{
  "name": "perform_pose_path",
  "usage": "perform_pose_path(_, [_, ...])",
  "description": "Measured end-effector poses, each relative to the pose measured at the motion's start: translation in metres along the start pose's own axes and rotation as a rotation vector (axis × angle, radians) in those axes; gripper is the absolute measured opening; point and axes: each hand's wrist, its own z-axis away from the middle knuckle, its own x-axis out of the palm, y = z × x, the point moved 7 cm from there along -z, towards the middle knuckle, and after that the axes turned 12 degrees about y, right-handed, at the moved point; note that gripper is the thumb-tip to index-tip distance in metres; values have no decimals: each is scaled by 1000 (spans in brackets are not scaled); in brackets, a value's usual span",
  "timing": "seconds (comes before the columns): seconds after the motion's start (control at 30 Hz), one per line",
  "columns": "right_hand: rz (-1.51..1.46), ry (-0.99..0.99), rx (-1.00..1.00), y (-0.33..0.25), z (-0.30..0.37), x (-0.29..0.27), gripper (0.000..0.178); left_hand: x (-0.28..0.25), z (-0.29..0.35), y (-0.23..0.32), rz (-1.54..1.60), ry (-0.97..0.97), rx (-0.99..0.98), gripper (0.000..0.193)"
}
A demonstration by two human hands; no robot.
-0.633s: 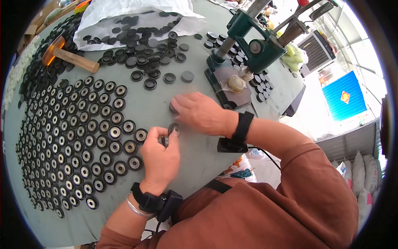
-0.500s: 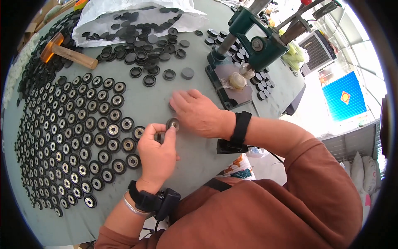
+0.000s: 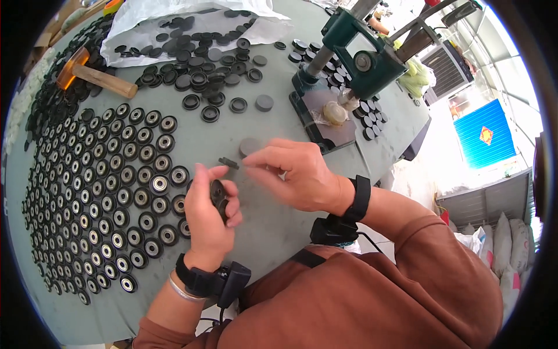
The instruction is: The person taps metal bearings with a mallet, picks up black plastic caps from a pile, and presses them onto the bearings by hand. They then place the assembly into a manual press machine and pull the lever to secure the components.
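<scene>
My left hand (image 3: pixel 208 214) is raised over the grey-green table (image 3: pixel 279 215) and grips a black round wheel piece (image 3: pixel 219 195) between thumb and fingers. My right hand (image 3: pixel 290 173) is just right of it, fingertips pinching a small black part (image 3: pixel 229 163) held in the air close to the wheel piece. A flat grey disc (image 3: pixel 250 146) lies on the table under my right fingers. Both wrists wear black bands.
Several rows of black rings with bearing centres (image 3: pixel 104 192) cover the table's left side. Loose black caps (image 3: pixel 197 70) lie at the back beside a white bag (image 3: pixel 174 17). A wooden-handled mallet (image 3: pixel 96 75) lies far left. A green hand press (image 3: pixel 354 64) stands at the back right.
Both hands have lifted off the table surface. My left hand now holds the wheel piece upright, and my right hand has drawn back slightly, pinching the small black part.
</scene>
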Motion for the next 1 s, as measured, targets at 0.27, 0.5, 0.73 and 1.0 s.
perform_pose_path(0.27, [-38, -128, -82, -26, 19, 25, 33, -5, -6, -14, 184, 5, -37, 35])
perform_pose_path(0.5, [-3, 25, -174, -11, 10, 11, 24, 0, -3, -7, 4, -41, 204, 22])
perform_pose_path(0.73, [109, -258, 107, 54, -52, 44, 22, 5, 1, -5, -408, -92, 344, 11])
perform_pose_path(1.0, [382, -217, -566, 7, -28, 65, 13, 5, 4, -7, -475, -106, 395, 5])
